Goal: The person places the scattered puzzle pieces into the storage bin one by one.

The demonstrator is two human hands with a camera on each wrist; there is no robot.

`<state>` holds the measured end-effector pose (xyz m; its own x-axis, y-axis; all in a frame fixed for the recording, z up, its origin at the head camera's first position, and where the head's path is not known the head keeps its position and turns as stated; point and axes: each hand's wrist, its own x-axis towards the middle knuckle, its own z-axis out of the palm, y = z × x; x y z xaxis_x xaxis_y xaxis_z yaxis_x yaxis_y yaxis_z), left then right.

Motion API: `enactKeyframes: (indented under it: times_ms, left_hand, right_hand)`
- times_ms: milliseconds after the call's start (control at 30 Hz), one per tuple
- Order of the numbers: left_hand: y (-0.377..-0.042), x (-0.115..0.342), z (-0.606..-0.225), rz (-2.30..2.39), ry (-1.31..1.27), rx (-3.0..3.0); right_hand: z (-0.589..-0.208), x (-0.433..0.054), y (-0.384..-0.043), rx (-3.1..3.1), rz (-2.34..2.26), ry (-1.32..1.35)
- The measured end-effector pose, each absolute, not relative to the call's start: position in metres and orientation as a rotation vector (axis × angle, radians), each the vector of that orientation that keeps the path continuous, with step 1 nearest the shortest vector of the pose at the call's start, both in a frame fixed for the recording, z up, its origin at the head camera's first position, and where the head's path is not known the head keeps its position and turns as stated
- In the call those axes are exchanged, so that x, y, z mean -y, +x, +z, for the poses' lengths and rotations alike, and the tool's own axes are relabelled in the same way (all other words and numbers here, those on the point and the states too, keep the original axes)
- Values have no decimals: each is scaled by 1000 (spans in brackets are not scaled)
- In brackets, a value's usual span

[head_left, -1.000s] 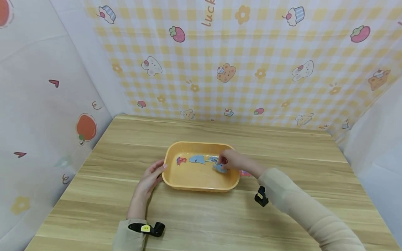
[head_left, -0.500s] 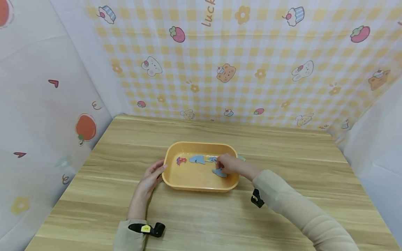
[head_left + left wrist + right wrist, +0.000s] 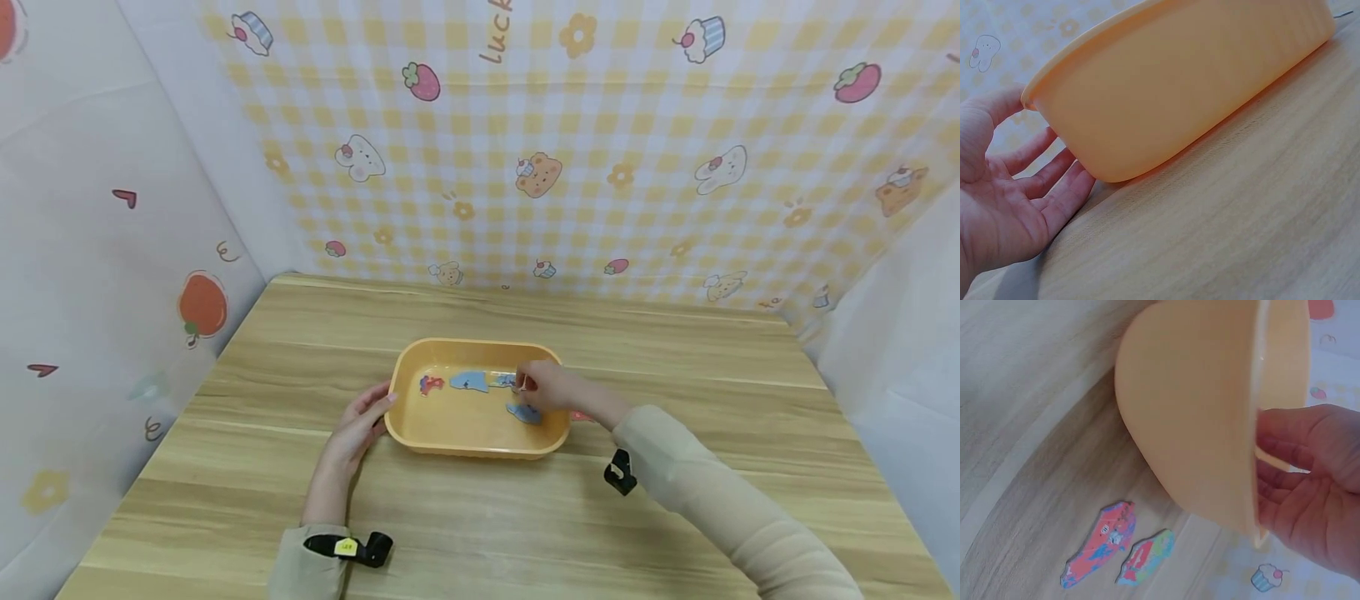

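My left hand (image 3: 360,423) holds the left end of a yellow plastic basin (image 3: 465,450), thumb at the rim and fingers against the outer wall, as the left wrist view shows. Inside the basin lie flat, irregular puzzle pieces: a red one (image 3: 430,385) at left, a blue one (image 3: 468,382) in the middle, a small patterned one (image 3: 505,380) beside it and a blue one (image 3: 522,412) at lower right. My right hand (image 3: 551,386) reaches over the right rim, its fingers bent at the patterned piece. Whether they pinch it is hidden.
Outside the basin's right end, a pink puzzle piece (image 3: 1099,545) and a green-and-red puzzle piece (image 3: 1145,557) lie on the wooden table (image 3: 712,375). A checked cloth backdrop (image 3: 480,233) stands behind the table, with white cloth sides left and right.
A second ago my right fingers held the lower-right blue piece. They have let it go, flat in the basin, and moved up to the patterned piece. My left hand keeps its place.
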<state>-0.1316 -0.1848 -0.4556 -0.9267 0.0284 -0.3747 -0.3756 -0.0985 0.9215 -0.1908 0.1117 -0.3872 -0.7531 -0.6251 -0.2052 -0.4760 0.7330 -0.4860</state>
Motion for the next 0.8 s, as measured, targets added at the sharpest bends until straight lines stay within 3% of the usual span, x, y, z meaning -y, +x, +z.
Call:
enactKeyframes:
  times_ms: [500,800]
  left_hand:
    - [-132,185,-455,2111,-390,-1891]
    - [-132,186,-452,2084,-397,-1895]
  right_hand:
    - [-376,-137,-200,-2707,-1106,-609]
    - [-384,-157,-202,-2788,-1115,-374]
